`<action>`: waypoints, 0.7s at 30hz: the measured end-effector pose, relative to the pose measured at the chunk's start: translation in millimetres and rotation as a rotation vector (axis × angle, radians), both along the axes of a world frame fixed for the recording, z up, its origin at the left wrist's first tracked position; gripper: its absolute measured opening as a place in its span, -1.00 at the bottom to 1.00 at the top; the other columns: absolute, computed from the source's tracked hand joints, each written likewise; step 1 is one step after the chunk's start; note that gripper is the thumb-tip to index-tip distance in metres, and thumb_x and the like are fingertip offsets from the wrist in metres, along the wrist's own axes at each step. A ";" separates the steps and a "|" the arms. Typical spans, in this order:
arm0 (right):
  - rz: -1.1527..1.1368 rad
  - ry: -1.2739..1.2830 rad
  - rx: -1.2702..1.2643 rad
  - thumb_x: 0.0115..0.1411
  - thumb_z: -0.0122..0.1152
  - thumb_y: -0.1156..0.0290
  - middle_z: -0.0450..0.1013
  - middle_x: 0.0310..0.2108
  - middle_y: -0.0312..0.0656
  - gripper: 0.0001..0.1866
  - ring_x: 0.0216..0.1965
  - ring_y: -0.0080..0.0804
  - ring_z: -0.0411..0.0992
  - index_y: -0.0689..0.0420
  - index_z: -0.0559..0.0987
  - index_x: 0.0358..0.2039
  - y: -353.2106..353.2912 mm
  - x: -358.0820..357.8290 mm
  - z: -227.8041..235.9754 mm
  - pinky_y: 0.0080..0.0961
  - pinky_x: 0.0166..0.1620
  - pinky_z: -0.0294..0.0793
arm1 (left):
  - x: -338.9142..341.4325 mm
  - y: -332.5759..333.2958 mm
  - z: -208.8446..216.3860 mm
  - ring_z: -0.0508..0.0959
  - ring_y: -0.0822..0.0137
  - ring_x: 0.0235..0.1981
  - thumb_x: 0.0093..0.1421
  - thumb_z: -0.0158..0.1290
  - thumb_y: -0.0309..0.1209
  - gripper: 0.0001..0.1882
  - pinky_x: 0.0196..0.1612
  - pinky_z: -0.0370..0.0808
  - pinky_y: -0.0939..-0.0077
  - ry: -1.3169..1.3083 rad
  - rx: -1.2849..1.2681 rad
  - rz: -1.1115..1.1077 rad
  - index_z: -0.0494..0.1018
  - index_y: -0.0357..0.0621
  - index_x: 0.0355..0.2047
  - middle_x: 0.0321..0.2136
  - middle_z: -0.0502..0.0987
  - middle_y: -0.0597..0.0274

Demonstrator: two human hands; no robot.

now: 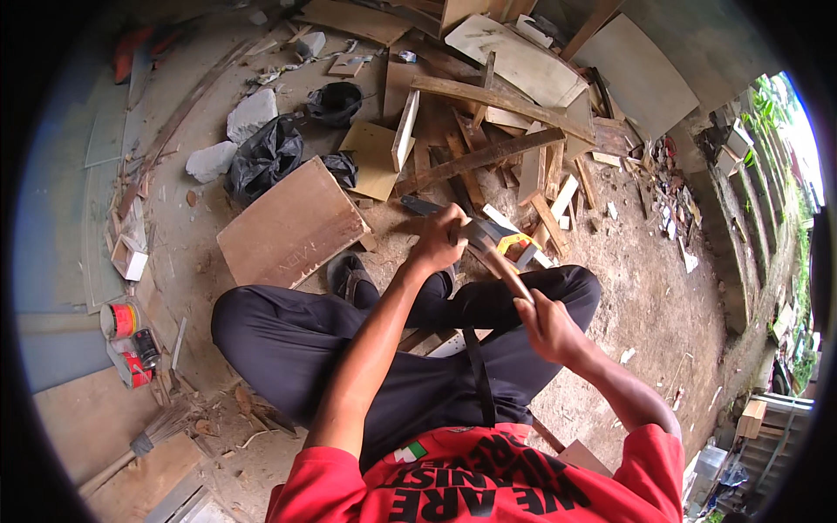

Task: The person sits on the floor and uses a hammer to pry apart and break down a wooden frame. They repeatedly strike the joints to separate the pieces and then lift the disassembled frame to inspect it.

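Note:
I sit on the dirt ground with my knees bent, in dark trousers. My right hand (549,327) is closed around the lower end of a wooden hammer handle (504,270). My left hand (438,237) is closed over the upper end, at the metal hammer head (475,234), hiding most of it. Just beyond the hammer lies a hand saw, with its yellow-and-grey handle (516,247) and dark blade (418,206) on the ground.
A brown plywood board (292,228) lies left of my knee. Black plastic bags (266,157) and pale stones (251,113) sit beyond it. A heap of wood offcuts and planks (488,148) fills the far ground. Red tins (122,320) and a brush (144,440) lie at left.

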State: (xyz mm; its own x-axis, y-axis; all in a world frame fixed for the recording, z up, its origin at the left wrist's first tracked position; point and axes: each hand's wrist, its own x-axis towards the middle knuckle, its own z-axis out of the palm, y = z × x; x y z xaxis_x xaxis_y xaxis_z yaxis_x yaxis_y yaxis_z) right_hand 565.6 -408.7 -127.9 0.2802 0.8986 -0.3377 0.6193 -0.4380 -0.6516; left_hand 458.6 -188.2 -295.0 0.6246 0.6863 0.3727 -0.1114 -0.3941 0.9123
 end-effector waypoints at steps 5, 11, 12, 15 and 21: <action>-0.061 0.051 0.071 0.44 -0.23 -0.07 0.38 -0.63 0.05 -0.43 -0.59 0.04 0.41 0.25 0.41 -0.36 1.6 5.4 28.2 -0.17 -0.45 0.34 | 1.9 -0.9 -12.7 0.51 -0.09 -0.34 0.13 0.05 -0.53 -0.88 -0.27 0.43 0.12 0.048 0.115 0.074 0.32 -0.14 -0.36 -0.46 0.47 -0.01; 0.028 -0.040 0.089 0.46 -0.17 0.05 0.35 -0.63 -0.05 -0.53 -0.57 -0.13 0.39 0.27 0.41 -0.29 0.2 -4.4 -29.0 -0.22 -0.43 0.37 | 4.6 -0.6 -18.2 0.50 -0.17 -0.32 0.16 0.05 -0.44 -0.87 -0.26 0.42 0.03 0.016 0.125 0.071 0.31 -0.16 -0.39 -0.44 0.48 -0.06; -0.007 0.040 0.053 0.46 -0.18 0.04 0.36 -0.63 -0.04 -0.51 -0.58 -0.15 0.37 0.27 0.42 -0.32 5.7 -0.4 -28.5 -0.22 -0.42 0.37 | 5.7 -1.3 -23.7 0.50 -0.18 -0.30 0.16 0.05 -0.44 -0.87 -0.25 0.44 0.03 0.007 0.271 0.112 0.33 -0.18 -0.36 -0.44 0.48 -0.08; -0.106 0.215 0.057 0.46 -0.23 -0.04 0.31 -0.66 -0.22 -0.44 -0.59 -0.45 0.30 0.23 0.41 -0.42 10.1 7.6 -18.8 -0.39 -0.47 0.32 | -1.2 0.6 -21.6 0.50 -0.15 -0.30 0.09 0.05 -0.50 -0.86 -0.23 0.45 0.12 0.074 0.068 0.067 0.34 -0.20 -0.34 -0.44 0.46 -0.08; -0.237 0.268 0.440 0.37 0.12 0.08 0.19 -0.64 -0.40 -0.60 -0.56 -0.64 0.15 0.19 0.43 -0.38 51.9 -3.0 -20.6 -0.54 -0.49 0.21 | -27.4 25.3 8.1 0.32 0.42 -0.44 -0.04 -0.05 -0.70 -0.76 -0.29 0.35 0.55 -0.192 -0.255 0.072 0.26 -0.12 -0.39 -0.45 0.27 0.32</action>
State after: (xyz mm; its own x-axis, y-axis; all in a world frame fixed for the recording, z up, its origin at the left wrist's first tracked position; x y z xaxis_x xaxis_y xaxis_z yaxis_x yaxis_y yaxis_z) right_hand 562.6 -356.8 -148.5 0.4477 0.8936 -0.0324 0.3248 -0.1963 -0.9252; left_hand 431.1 -162.9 -287.0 0.5056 0.8127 0.2897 -0.2713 -0.1690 0.9476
